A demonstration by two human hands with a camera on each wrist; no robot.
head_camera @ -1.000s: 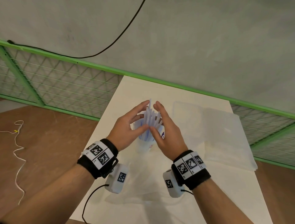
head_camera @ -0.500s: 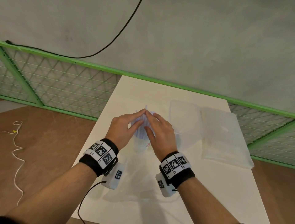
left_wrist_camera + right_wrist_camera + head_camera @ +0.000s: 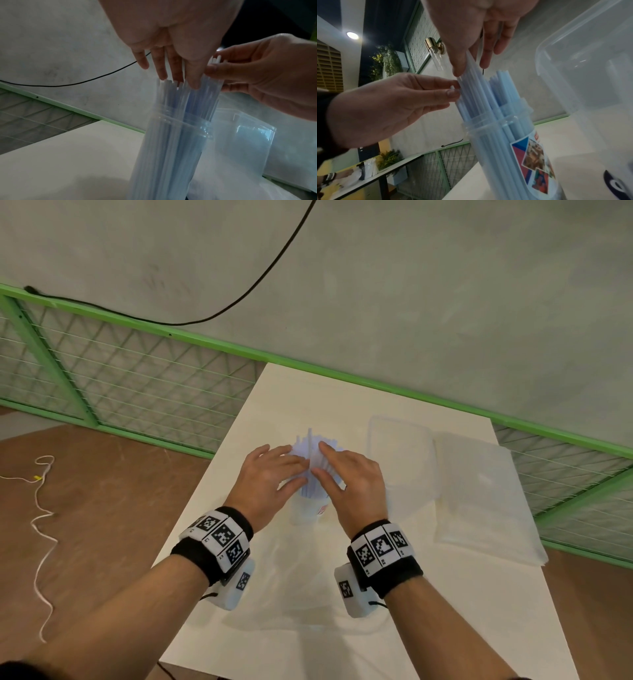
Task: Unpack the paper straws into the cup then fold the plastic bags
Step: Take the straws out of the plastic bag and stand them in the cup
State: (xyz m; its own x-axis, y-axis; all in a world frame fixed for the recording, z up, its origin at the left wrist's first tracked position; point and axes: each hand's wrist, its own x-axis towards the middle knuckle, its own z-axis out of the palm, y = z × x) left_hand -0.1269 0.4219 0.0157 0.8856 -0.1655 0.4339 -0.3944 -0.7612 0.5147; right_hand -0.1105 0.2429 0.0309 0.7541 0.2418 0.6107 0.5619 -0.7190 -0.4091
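Observation:
A clear plastic cup [image 3: 305, 510] with a coloured label [image 3: 534, 159] stands upright mid-table, full of pale blue paper straws [image 3: 303, 446]. Both hands meet over the bunch. My left hand [image 3: 274, 470] has straight fingers [image 3: 193, 81] resting on the straw tops [image 3: 180, 97]. My right hand [image 3: 346, 474] pinches a few straws [image 3: 471, 75] between thumb and fingers at the right side of the bunch; one straw stands taller than the others. An emptied clear plastic bag [image 3: 291, 587] lies flat on the table beneath my wrists.
The white table [image 3: 445, 628] bears a clear plastic box [image 3: 399, 453] just right of the cup and a stack of plastic bags [image 3: 486, 501] further right. A green mesh fence [image 3: 137, 378] runs behind. A white cord [image 3: 41, 525] lies on the brown floor at left.
Both hands have come down and closed in over the straws, from cupping the bunch on its sides to lying on top of it. The straws now sit lower in the cup.

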